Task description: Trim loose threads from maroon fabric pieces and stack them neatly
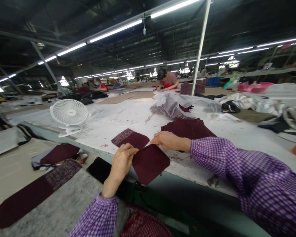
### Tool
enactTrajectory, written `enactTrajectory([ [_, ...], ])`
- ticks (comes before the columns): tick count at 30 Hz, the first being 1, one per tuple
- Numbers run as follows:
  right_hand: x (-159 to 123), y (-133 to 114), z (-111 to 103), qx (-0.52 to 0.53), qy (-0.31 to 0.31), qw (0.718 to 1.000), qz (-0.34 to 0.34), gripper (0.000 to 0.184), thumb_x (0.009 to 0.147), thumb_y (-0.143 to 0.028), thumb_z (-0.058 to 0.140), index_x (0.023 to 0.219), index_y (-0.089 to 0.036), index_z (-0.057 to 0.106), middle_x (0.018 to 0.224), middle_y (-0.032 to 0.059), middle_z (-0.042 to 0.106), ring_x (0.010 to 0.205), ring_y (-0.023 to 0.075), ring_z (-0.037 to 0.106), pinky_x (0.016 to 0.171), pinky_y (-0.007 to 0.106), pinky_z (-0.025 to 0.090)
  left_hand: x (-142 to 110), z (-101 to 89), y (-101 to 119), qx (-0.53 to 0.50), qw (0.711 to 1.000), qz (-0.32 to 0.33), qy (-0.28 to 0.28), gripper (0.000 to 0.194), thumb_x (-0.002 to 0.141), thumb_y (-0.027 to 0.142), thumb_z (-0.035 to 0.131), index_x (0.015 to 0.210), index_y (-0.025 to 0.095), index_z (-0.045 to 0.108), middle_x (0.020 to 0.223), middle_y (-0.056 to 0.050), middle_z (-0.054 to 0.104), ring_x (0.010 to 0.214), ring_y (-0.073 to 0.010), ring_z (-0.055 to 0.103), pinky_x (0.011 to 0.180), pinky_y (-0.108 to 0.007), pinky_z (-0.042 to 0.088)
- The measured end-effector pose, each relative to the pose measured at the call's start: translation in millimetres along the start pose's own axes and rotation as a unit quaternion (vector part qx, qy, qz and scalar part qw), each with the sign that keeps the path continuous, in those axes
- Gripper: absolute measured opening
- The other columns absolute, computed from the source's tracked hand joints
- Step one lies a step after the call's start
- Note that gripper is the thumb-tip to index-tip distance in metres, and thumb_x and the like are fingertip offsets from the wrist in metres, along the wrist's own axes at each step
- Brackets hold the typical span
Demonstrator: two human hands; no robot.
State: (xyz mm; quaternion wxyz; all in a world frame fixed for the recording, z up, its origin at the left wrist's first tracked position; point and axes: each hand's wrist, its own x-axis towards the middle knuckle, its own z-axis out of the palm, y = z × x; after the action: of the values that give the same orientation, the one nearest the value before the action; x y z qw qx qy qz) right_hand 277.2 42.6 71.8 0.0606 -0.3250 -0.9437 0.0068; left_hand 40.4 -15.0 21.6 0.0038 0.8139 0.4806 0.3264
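A dark maroon fabric piece (151, 164) hangs partly over the front edge of the white table. My left hand (122, 161) pinches its upper left corner between thumb and fingers. At the top edge, my right hand (169, 141) pinches the same cloth. Just behind lies another maroon panel (134, 140) with a speckled band at its left end. Beyond my right hand sits a stack of maroon fabric pieces (189, 127) with jagged edges. Both my arms wear purple checked sleeves.
A white fan (69, 113) stands at the table's left edge. Behind the stack lies a clear plastic bag (171, 106). A long maroon panel (37, 194) rests on a grey surface at lower left. A co-worker (169, 80) bends over the far table.
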Motion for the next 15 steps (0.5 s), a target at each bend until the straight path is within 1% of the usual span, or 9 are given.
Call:
enactTrajectory([
  [3, -4.0, -11.4, -3.9, -0.051, -0.004, 0.999, 0.003, 0.033, 0.088, -0.009, 0.043, 0.105, -0.018, 0.069, 0.094, 0.0087, 0.066, 0.091, 0.0189, 0.060, 0.076, 0.026, 0.043, 0.2, 0.2, 2.9, 0.011, 1.000, 0.002, 0.005, 0.028, 0.093, 0.022, 0.044, 0.092, 0.020, 0.072, 0.083, -0.005, 0.061, 0.081, -0.0181, 0.054, 0.072, -0.031, 0.044],
  [6, -5.2, -19.6, -6.9, -0.115, -0.023, 0.993, 0.001, 0.037, 0.088, -0.007, 0.041, 0.112, -0.020, 0.067, 0.097, 0.0093, 0.064, 0.088, 0.0186, 0.059, 0.070, 0.026, 0.042, 0.9, 0.0, 3.7, 0.015, 1.000, 0.010, 0.012, 0.029, 0.094, 0.024, 0.043, 0.092, 0.021, 0.072, 0.082, -0.004, 0.061, 0.079, -0.0178, 0.053, 0.070, -0.030, 0.044],
  [11, 2.1, -29.5, -10.6, -0.191, -0.052, 0.979, -0.043, 0.043, 0.089, -0.008, 0.042, 0.124, -0.025, 0.059, 0.098, 0.0097, 0.065, 0.083, 0.0194, 0.061, 0.064, 0.026, 0.039, 0.8, 0.3, -0.8, 0.005, 1.000, 0.024, 0.009, 0.030, 0.095, 0.025, 0.041, 0.093, 0.021, 0.071, 0.082, -0.005, 0.061, 0.079, -0.0176, 0.052, 0.071, -0.030, 0.043],
  [13, 6.8, -35.7, -13.5, -0.208, -0.065, 0.974, -0.058, 0.045, 0.090, -0.009, 0.041, 0.129, -0.025, 0.056, 0.095, 0.0105, 0.066, 0.080, 0.0196, 0.063, 0.061, 0.026, 0.038, 0.4, 1.4, -2.7, 0.006, 0.999, 0.031, 0.011, 0.031, 0.095, 0.026, 0.041, 0.093, 0.021, 0.071, 0.082, -0.005, 0.060, 0.079, -0.0177, 0.051, 0.070, -0.030, 0.043],
  [15, 11.3, -43.2, -18.2, -0.222, -0.092, 0.969, -0.064, 0.048, 0.090, -0.008, 0.040, 0.134, -0.025, 0.052, 0.092, 0.0116, 0.068, 0.077, 0.0198, 0.064, 0.060, 0.025, 0.037, -0.1, 2.7, -4.0, 0.011, 0.999, 0.041, 0.013, 0.032, 0.095, 0.027, 0.039, 0.092, 0.019, 0.070, 0.081, -0.006, 0.060, 0.079, -0.0180, 0.050, 0.070, -0.031, 0.043],
])
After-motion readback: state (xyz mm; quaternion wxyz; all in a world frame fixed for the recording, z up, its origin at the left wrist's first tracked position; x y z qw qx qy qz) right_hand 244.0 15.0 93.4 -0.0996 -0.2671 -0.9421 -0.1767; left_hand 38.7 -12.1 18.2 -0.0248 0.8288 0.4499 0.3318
